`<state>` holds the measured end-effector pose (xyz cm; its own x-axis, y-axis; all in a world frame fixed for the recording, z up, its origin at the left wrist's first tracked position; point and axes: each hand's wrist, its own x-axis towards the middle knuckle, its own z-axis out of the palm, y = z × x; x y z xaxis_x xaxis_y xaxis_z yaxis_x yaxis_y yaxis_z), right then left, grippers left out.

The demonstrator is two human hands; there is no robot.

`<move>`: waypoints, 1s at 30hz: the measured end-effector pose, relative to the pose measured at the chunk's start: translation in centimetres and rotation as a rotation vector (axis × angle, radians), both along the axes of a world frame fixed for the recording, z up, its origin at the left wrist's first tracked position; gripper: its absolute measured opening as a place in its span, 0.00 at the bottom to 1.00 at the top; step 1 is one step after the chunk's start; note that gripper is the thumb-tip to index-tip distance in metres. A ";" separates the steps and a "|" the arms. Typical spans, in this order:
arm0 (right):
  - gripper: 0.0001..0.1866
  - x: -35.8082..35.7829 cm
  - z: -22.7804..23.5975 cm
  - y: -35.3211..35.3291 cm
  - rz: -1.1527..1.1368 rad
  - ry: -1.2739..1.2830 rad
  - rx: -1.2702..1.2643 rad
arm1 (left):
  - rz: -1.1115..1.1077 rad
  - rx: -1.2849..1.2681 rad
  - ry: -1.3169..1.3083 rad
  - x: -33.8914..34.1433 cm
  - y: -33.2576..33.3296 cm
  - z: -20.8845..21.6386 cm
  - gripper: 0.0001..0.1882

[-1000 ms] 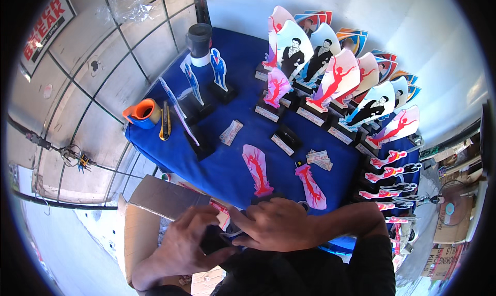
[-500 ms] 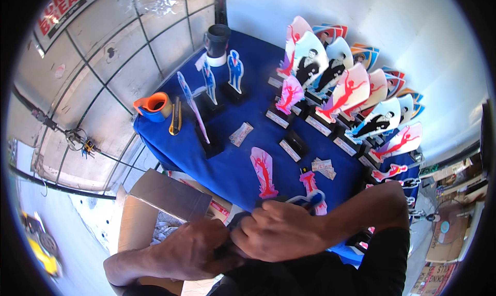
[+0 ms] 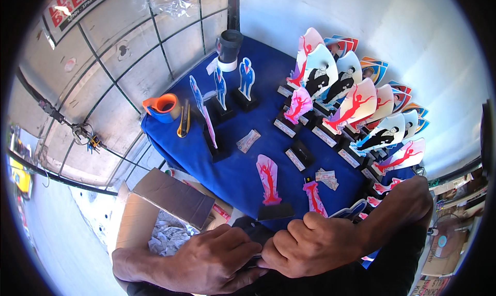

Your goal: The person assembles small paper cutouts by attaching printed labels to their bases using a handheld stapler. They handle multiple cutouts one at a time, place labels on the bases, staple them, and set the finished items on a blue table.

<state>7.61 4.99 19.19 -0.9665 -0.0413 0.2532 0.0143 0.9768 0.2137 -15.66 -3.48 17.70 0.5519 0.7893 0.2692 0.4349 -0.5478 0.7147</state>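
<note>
My left hand (image 3: 217,257) and my right hand (image 3: 310,244) meet low in front of my body. Both are closed, fingertips pinched together almost touching. What they pinch is mostly hidden; a thin dark edge shows between them. Just beyond them a pink cutout with a red dancer figure (image 3: 269,178) stands in a black base (image 3: 275,211). Right of it lies another pink-and-red cutout (image 3: 314,198), partly behind my right hand. A flat piece with a blue-and-white outline (image 3: 350,209) lies beside my right wrist.
A blue cloth (image 3: 206,177) covers the table. Several finished standing cutouts (image 3: 351,107) crowd its right side. Blue-suited figures (image 3: 247,79), a black mug (image 3: 229,47), an orange-and-blue mug (image 3: 163,108) and a yellow cutter (image 3: 184,121) are at left. An open cardboard box (image 3: 173,198) holds crumpled paper.
My hands have come lower and slightly right in the picture, uncovering the black base beneath the pink cutout. The whole view has shifted a little. Both hands stay closed near each other.
</note>
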 end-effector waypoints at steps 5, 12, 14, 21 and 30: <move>0.18 0.1 0.1 0.6 -0.006 0.006 -0.013 | 0.013 -0.026 0.069 0.4 1.0 0.3 0.22; 0.20 0.0 1.7 5.4 -0.360 -0.253 -0.539 | 0.182 0.488 0.355 1.1 3.5 1.5 0.29; 0.21 0.5 1.8 7.6 -0.396 -0.390 -0.839 | 0.036 0.861 0.418 2.2 2.8 1.2 0.27; 0.24 0.4 2.2 8.5 -0.209 -0.739 -1.274 | -0.049 0.773 0.590 3.2 1.6 2.1 0.15; 0.10 2.3 2.7 4.9 -0.377 -0.367 -0.932 | 0.074 0.763 0.516 4.5 2.1 1.3 0.11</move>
